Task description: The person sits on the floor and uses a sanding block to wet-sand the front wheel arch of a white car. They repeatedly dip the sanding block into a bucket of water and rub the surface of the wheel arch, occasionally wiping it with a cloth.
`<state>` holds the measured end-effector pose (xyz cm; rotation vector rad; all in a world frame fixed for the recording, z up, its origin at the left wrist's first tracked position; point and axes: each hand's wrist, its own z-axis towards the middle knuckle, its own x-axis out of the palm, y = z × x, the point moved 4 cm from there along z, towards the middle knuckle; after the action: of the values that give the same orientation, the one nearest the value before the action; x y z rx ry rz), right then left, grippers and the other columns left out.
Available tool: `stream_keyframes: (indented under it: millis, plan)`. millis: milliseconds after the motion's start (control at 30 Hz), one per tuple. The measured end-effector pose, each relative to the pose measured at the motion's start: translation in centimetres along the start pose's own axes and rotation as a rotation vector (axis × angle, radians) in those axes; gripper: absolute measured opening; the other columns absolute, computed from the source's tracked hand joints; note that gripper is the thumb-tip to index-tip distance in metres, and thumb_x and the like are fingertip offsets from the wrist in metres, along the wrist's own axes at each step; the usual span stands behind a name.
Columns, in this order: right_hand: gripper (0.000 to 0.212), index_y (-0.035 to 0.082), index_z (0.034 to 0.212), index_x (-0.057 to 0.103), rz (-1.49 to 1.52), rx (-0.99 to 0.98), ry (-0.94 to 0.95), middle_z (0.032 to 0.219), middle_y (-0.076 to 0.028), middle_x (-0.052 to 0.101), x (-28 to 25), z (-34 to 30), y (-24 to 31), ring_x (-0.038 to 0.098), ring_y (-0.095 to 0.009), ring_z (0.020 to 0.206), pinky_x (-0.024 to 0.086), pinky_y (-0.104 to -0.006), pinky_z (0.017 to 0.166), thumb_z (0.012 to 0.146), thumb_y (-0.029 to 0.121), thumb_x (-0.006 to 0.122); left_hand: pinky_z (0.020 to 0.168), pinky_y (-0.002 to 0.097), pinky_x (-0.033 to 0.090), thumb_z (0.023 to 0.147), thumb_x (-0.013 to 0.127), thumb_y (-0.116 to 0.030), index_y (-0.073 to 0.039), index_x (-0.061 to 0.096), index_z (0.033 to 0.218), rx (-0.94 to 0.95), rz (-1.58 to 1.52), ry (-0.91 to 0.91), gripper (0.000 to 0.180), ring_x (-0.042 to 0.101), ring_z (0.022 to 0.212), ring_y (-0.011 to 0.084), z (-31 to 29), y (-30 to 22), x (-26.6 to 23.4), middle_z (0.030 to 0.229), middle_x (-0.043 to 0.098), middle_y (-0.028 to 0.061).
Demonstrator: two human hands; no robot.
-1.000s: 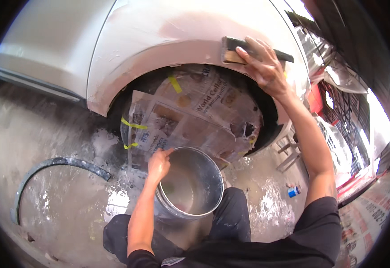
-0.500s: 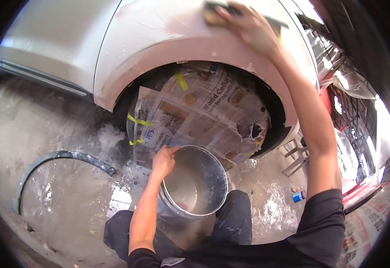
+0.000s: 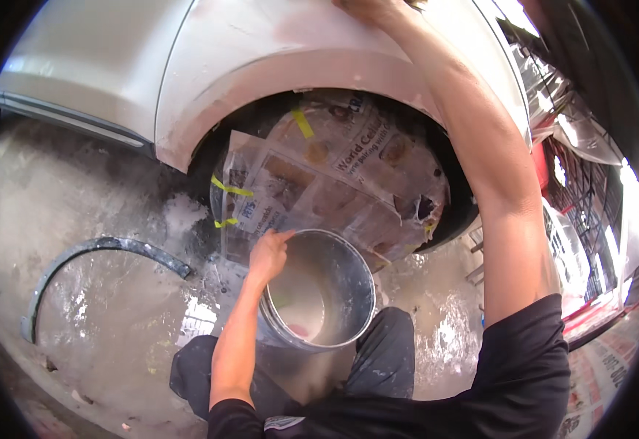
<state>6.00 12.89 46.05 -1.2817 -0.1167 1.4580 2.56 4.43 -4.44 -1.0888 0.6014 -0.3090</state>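
Note:
My left hand [image 3: 269,256] is closed on the rim of a grey bucket [image 3: 370,293], which stands between my knees with cloudy water in it. Stretched up to the top edge of the picture, my right hand [image 3: 369,9] is pressed low against the white car fender [image 3: 261,36]. Its fingers are mostly cut off by the picture's edge; only a small end of the sanding block [image 3: 418,4] shows beside it. Pinkish-grey sanded patches run along the fender above the wheel arch. Newspaper [image 3: 312,186], fixed with yellow tape, covers the wheel.
A curved dark trim strip [image 3: 107,244] lies on the wet concrete floor [image 3: 125,314] at left. The car door [image 3: 92,66] adjoins the fender. At right, behind my arm, are a stool, partly hidden, and a red and white car part [image 3: 568,249].
My right hand has slid up the fender with the sanding block, partly out of the picture. My left hand stays on the bucket rim. The view has shifted slightly.

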Motion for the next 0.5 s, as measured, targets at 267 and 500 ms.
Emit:
stream_keyframes:
  millis: [267,500]
  plan:
    - [0.06,0.009,0.137,0.065,-0.071,-0.167,0.107,0.149,-0.024,0.051,-1.5,-5.4,4.3,0.049,-0.045,0.137,0.04,-0.0573,0.116,0.078,0.002,0.075,0.094,0.0479,0.051,0.089,0.06,-0.003,-0.014,0.073,0.128,-0.053,0.065,-0.057,0.043,0.064,0.112,0.0418,-0.2,1.2,-1.8,0.12,0.067,0.0224]
    - [0.062,0.021,0.145,0.063,-0.123,-0.021,0.077,0.147,-0.021,0.054,0.9,-4.4,3.3,0.049,-0.04,0.139,0.04,-0.0495,0.117,0.086,0.004,0.071,0.096,0.0489,0.051,0.089,0.06,-0.003,-0.015,0.073,0.129,-0.124,-0.031,0.002,0.044,0.064,0.113,0.0421,-0.4,0.5,-2.4,0.12,0.066,0.0233]
